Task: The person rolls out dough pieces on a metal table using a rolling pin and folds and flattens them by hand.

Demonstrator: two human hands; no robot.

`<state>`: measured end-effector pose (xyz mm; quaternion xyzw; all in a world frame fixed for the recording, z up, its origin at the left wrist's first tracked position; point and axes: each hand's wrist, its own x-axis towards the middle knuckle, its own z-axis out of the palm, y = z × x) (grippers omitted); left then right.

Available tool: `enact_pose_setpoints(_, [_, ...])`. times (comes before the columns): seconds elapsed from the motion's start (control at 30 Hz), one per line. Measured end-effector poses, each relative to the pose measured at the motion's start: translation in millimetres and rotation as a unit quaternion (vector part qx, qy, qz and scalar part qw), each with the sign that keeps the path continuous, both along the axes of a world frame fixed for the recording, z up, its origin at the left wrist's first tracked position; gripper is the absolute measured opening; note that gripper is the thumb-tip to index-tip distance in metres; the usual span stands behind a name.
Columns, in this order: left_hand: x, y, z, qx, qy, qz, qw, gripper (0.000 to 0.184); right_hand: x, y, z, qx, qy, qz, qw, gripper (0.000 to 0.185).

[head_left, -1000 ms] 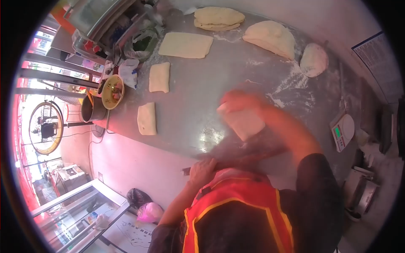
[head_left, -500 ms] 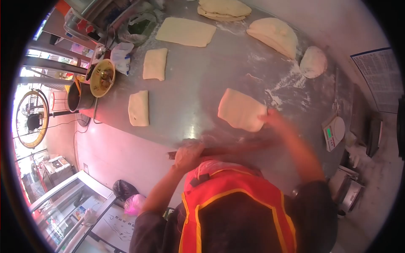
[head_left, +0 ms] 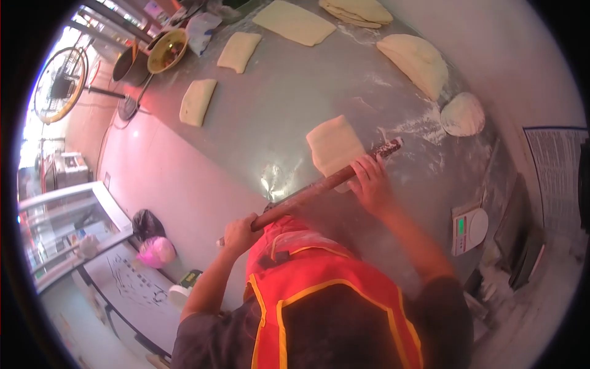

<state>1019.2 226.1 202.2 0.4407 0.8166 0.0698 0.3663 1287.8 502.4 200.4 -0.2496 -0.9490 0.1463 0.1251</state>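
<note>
A long dark-brown rolling pin (head_left: 313,192) slants across the front of the metal table, its far end whitened with flour. My left hand (head_left: 239,235) is wrapped round its near left end, beside the red apron. Toward the other end, my right hand (head_left: 373,184) has its fingers over the pin. A flat, roughly rectangular piece of dough (head_left: 335,142) lies on the table, and the pin crosses its near edge. The part of the dough beneath the pin and right fingers is partly hidden.
Smaller dough pieces (head_left: 238,52) (head_left: 198,103) lie to the left, with a larger dough sheet (head_left: 294,23) behind. Folded dough (head_left: 415,64) and a floured dough ball (head_left: 462,114) are at the right. A scale (head_left: 469,231) stands right; a yellow bowl (head_left: 167,51) stands left.
My right hand has left the dough's edge and moved onto the rolling pin. The pin has come forward from the table's front edge over the dough's near side. The view has turned.
</note>
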Motion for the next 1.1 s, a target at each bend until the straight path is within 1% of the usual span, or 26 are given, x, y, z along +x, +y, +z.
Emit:
enact_pose_setpoints(0.07, [1.3, -8.7, 1.4, -0.012, -0.021, 0.033, 0.999, 0.026, -12.2, 7.6, -3.1, 0.019, 0.013, 0.009, 1.000, 0.052])
enact_pose_setpoints(0.17, [-15.0, -7.9, -3.4, -0.071, -0.133, 0.033, 0.988, 0.029, -32.4, 17.7, -20.8, 0.016, -0.018, 0.009, 1.000, 0.055])
enact_pose_setpoints(0.27, [-43.1, -5.1, -13.9, -0.055, -0.161, 0.053, 0.984, 0.032, -78.1, 30.1, -41.2, 0.030, -0.029, -0.018, 0.999, 0.057])
enact_pose_setpoints(0.37, [-80.7, 13.3, 8.2, -0.030, -0.051, 0.075, 0.995, 0.033, -163.5, 63.7, -32.6, 0.059, -0.074, -0.018, 0.995, 0.057])
enact_pose_setpoints(0.43, [-111.4, 15.7, -3.8, -0.010, -0.007, 0.072, 0.997, 0.035, -220.0, 91.4, -41.9, 0.076, -0.045, -0.030, 0.996, 0.056])
enact_pose_setpoints(0.5, [-132.3, 20.7, -5.9, 0.021, 0.029, 0.087, 0.996, 0.036, -253.4, 104.8, -37.6, 0.077, -0.014, -0.026, 0.997, 0.055])
enact_pose_setpoints(0.57, [-136.9, 18.9, -10.7, 0.015, 0.024, 0.059, 0.998, 0.034, -260.8, 111.3, -29.6, 0.061, 0.005, -0.010, 0.998, 0.055])
enact_pose_setpoints(0.6, [-139.2, 19.4, -13.7, 0.013, 0.020, 0.046, 0.999, 0.033, -238.5, 103.3, -31.6, 0.049, -0.012, 0.001, 0.999, 0.055])
enact_pose_setpoints(0.67, [-126.7, 32.8, 17.7, -0.050, 0.058, 0.018, 0.997, 0.029, -165.4, 80.8, -41.8, 0.033, -0.044, 0.008, 0.998, 0.056])
enact_pose_setpoints(0.7, [-120.0, 23.1, 10.2, -0.036, 0.043, 0.021, 0.998, 0.027, -139.6, 73.5, -44.4, 0.021, -0.064, 0.001, 0.998, 0.056])
enact_pose_setpoints(0.8, [-125.2, 22.0, 6.6, -0.074, 0.005, 0.034, 0.997, 0.029, -176.4, 77.0, -24.2, -0.012, -0.106, -0.023, 0.994, 0.054])
enact_pose_setpoints(0.83, [-135.9, 20.8, -1.9, -0.064, -0.005, 0.055, 0.996, 0.030, -200.7, 90.9, -31.5, 0.030, -0.126, -0.021, 0.991, 0.056])
enact_pose_setpoints(0.9, [-164.1, 10.9, -27.0, -0.046, -0.027, 0.103, 0.993, 0.033, -259.7, 115.5, -35.7, 0.068, -0.107, -0.029, 0.992, 0.055])
enact_pose_setpoints(0.97, [-194.8, 10.7, -33.2, -0.024, 0.002, 0.090, 0.996, 0.035, -292.8, 131.4, -38.8, 0.099, -0.081, -0.037, 0.991, 0.056])
enact_pose_setpoints(1.0, [-201.8, 15.2, -30.9, -0.012, 0.015, 0.085, 0.996, 0.036, -308.1, 139.3, -38.8, 0.106, -0.073, -0.031, 0.991, 0.056])
enact_pose_setpoints(1.07, [-202.3, 29.0, -13.1, -0.045, 0.031, 0.064, 0.996, 0.037, -323.9, 147.8, -36.9, 0.116, -0.057, -0.023, 0.991, 0.056])
enact_pose_setpoints(1.1, [-201.9, 33.6, -5.4, -0.059, 0.044, 0.056, 0.996, 0.038, -321.0, 147.4, -36.3, 0.102, -0.042, -0.010, 0.994, 0.057])
